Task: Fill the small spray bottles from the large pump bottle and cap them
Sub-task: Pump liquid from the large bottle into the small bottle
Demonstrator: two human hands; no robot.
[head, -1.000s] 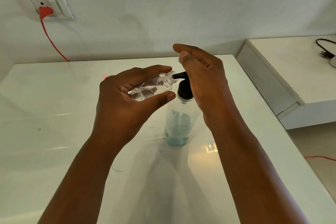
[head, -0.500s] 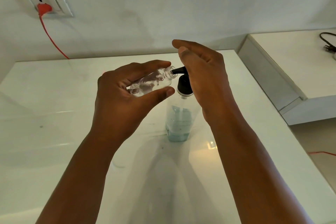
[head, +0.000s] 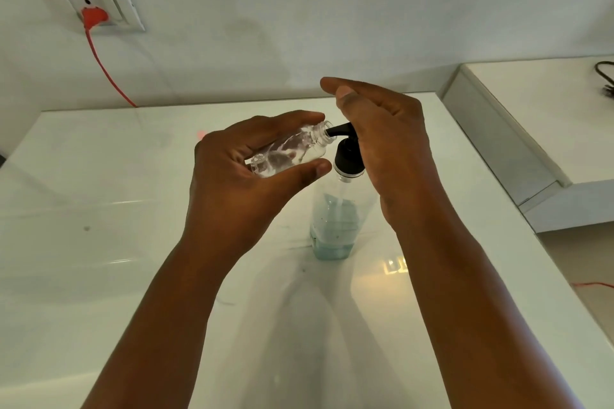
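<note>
My left hand (head: 239, 176) grips a small clear spray bottle (head: 292, 151), uncapped and tilted almost on its side. Its open neck meets the black nozzle of the large pump bottle (head: 335, 219), which stands upright on the white table (head: 99, 242) with a little blue liquid at its bottom. My right hand (head: 388, 146) rests flat over the black pump head, fingers extended, covering the top of the pump. No spray cap is visible.
A wall socket (head: 96, 5) with a red plug and red cord is at the upper left. A lower white surface (head: 548, 103) with a black cable sits to the right, past the table's right edge.
Both hands and the bottles keep nearly the same pose; the small bottle's neck stays at the pump nozzle. Only the view shifts slightly.
</note>
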